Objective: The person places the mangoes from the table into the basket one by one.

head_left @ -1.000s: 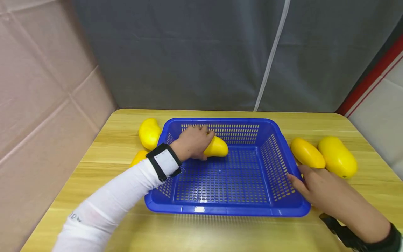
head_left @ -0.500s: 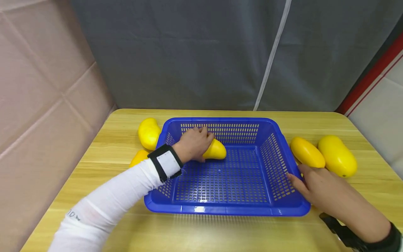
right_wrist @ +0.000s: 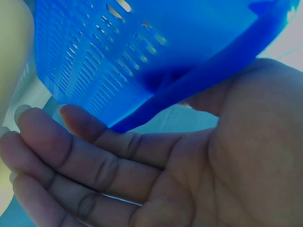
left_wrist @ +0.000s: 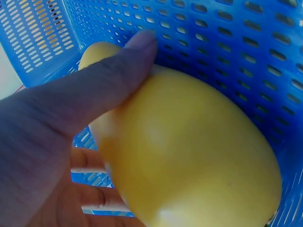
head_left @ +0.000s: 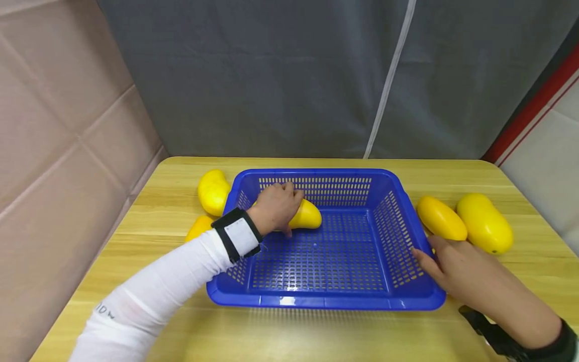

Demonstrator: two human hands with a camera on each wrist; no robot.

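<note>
Inside the blue plastic basket point(head_left: 325, 301), my left hand point(head_left: 275, 207) grips a yellow mango point(head_left: 308, 215) near the left wall. Seen from the left wrist, the thumb lies over the mango's narrow end and the other fingers reach round its far side; the mango point(left_wrist: 189, 156) is close to the perforated wall. My right hand point(head_left: 457, 266) holds the basket's right rim, thumb over the inside. From the right wrist, the rim point(right_wrist: 189, 90) runs between thumb and fingers, which bend loosely along the outer wall.
Left of the basket lie two more mangoes, one at the back point(head_left: 213, 192) and one partly behind the left arm point(head_left: 199, 227). On the right rest two others, a slimmer mango point(head_left: 441, 218) and a bigger one point(head_left: 485, 223). The wooden table point(head_left: 344, 337) ends at a grey curtain point(head_left: 271, 90).
My left hand has shifted slightly to the left with the mango, whose visible end sits a little lower and further left. The right hand and basket have stayed put.
</note>
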